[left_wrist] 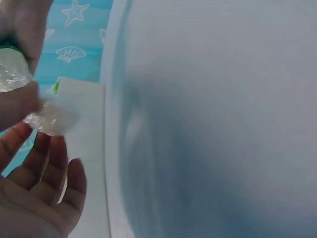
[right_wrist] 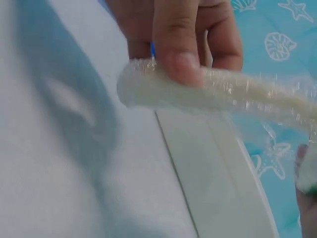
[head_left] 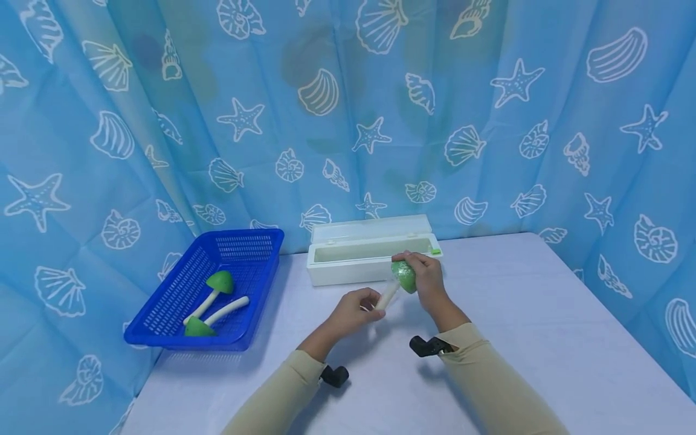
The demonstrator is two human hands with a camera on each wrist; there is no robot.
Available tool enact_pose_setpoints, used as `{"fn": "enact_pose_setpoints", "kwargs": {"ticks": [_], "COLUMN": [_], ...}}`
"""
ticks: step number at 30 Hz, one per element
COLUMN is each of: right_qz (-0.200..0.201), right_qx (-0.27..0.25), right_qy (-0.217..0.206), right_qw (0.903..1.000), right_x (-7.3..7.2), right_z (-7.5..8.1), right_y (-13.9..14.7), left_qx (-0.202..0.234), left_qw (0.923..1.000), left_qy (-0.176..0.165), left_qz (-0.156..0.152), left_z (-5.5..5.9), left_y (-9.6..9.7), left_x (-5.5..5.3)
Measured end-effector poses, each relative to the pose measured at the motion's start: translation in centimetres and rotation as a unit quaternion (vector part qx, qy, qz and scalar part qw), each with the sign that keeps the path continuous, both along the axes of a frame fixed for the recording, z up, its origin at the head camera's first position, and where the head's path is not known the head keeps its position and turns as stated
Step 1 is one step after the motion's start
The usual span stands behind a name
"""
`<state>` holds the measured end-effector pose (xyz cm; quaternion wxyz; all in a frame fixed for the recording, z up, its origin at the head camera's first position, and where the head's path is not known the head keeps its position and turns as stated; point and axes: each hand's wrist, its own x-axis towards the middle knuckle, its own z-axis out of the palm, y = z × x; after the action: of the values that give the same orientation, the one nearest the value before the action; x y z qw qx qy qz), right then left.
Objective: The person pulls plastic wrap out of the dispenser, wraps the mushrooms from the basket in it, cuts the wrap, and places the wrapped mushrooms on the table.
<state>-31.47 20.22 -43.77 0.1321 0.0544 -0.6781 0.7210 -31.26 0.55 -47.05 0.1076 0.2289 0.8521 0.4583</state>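
Left hand [head_left: 350, 313] pinching the stem [head_left: 386, 296] of a plastic-wrapped, green-capped mushroom [head_left: 393, 289], right hand [head_left: 428, 279] gripping its partly hidden cap [head_left: 405, 277], cut off in both wrist views

On the white table [head_left: 544, 338], at left, a blue plastic mesh basket [head_left: 185, 342] holds two green-capped, white-stemmed mushrooms [head_left: 220, 281] — right of it, before a blue shell-print curtain [head_left: 337, 54], stands a white rectangular box [head_left: 348, 273], a film-wrapped green-capped mushroom [head_left: 405, 278] in front.

Three green-capped mushrooms [head_left: 405, 278], one blue basket [head_left: 223, 342], one white box [head_left: 348, 273], two black wrist devices [head_left: 334, 377]
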Motion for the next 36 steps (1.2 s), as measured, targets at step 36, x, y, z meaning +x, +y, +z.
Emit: {"fn": "enact_pose_setpoints", "kwargs": {"ticks": [36], "right_qz": [0.039], "right_qx": [0.114], "right_qy": [-0.160], "right_qw": [0.9798], "right_x": [2.0], "right_z": [-1.9], "right_y": [11.9], "left_qx": [-0.087], "left_qw": [0.9928], "left_qy": [0.082], "left_qz": [-0.009], "left_z": [4.8], "left_y": [-7.3], "left_x": [0.1]}}
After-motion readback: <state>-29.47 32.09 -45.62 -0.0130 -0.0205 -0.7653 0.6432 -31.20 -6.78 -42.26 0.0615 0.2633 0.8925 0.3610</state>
